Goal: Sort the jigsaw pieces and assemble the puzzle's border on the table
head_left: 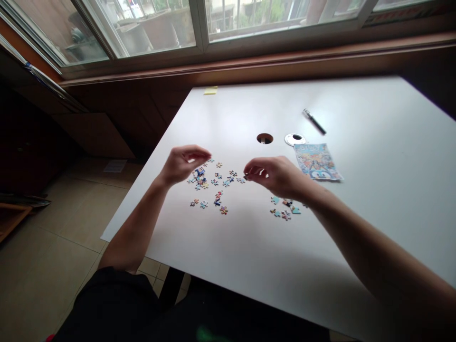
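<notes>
left grip point(183, 164): curled narrow above scattered puzzle pieces point(210, 183) | right grip point(272, 175): pinching one small piece | beyond it on surface point(249, 247): printed picture point(317, 161), pen point(314, 121), cable hole point(264, 138)

Small multicoloured jigsaw pieces point(213, 185) are lying flat and loose, mostly apart from one another, on the white table point(249, 247), nearer than its round cable hole point(264, 138). A second, smaller group point(285, 209) is lying right of the first.
</notes>
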`<state>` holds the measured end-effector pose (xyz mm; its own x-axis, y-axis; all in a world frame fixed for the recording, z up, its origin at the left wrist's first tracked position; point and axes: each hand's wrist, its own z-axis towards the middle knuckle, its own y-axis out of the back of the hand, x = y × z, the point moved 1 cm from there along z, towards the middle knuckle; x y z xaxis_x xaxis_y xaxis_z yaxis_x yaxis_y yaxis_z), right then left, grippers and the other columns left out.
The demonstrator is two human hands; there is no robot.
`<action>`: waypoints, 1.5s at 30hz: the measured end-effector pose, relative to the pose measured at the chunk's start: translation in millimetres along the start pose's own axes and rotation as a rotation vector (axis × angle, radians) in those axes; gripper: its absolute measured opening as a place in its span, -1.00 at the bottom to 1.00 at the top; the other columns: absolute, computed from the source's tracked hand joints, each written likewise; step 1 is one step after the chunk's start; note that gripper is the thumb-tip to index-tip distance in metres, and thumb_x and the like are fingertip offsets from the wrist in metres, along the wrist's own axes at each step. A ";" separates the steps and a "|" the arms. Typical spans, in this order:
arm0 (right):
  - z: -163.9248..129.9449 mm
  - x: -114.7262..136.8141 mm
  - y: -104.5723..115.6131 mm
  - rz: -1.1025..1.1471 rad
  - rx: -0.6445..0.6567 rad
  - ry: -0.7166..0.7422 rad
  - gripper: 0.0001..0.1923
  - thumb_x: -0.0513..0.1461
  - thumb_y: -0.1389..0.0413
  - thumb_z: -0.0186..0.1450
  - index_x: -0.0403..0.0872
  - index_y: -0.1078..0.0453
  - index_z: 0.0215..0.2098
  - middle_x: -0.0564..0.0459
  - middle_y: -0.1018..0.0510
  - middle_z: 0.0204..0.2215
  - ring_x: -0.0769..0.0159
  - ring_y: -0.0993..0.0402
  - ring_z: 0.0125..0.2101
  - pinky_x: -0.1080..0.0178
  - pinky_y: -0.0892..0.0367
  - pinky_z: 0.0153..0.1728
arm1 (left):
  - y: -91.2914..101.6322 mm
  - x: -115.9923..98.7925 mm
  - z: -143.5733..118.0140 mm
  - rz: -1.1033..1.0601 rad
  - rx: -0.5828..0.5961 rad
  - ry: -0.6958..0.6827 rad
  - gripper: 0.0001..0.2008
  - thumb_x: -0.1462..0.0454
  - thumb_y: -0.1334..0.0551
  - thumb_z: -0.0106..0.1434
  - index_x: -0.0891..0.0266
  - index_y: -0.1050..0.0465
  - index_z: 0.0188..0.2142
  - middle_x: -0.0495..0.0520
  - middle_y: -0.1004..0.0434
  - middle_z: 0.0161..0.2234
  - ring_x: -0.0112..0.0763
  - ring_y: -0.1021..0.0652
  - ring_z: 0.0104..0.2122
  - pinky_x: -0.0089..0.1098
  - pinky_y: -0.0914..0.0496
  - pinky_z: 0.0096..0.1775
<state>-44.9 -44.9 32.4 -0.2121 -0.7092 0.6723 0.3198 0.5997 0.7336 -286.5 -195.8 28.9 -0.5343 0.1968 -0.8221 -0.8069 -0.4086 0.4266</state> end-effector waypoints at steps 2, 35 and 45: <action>-1.5 -21.1 21.2 -0.212 0.089 -0.071 -0.84 -0.24 -0.09 0.26 0.01 -0.54 -0.33 0.05 -0.63 -0.41 0.28 -0.52 -0.41 0.21 -0.36 -0.36 | 25.7 13.9 4.6 0.245 -0.182 0.011 -0.80 0.19 -0.34 0.26 0.27 -0.62 -0.21 0.14 -0.66 -0.23 -0.32 -0.62 -0.24 -0.32 -0.53 -0.15; -11.7 -73.7 59.1 -0.369 0.439 -0.228 -0.81 -0.22 -0.12 0.18 0.08 -0.50 -0.24 0.09 -0.66 -0.30 0.26 -0.55 -0.38 0.24 -0.29 -0.38 | 36.9 22.3 -2.6 0.588 0.706 0.201 -0.65 0.11 -0.42 0.02 0.21 -0.28 -0.44 -0.05 -0.31 -0.41 -0.43 -0.34 -0.39 -0.45 -0.21 -0.37; -12.5 -73.1 58.4 -0.373 0.440 -0.243 -0.80 -0.22 -0.09 0.19 0.10 -0.50 -0.24 0.10 -0.67 -0.29 0.23 -0.55 -0.37 0.22 -0.30 -0.37 | 66.3 42.3 -4.5 0.794 0.417 0.323 -0.73 0.12 -0.26 0.21 0.18 -0.50 -0.14 0.08 -0.51 -0.21 -0.30 -0.52 -0.23 -0.38 -0.36 -0.20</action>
<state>0.8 37.3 24.8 -0.4563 -0.8270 0.3285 -0.2153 0.4608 0.8610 -361.6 -218.5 20.7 -0.9198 -0.2823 -0.2727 -0.2969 0.0461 0.9538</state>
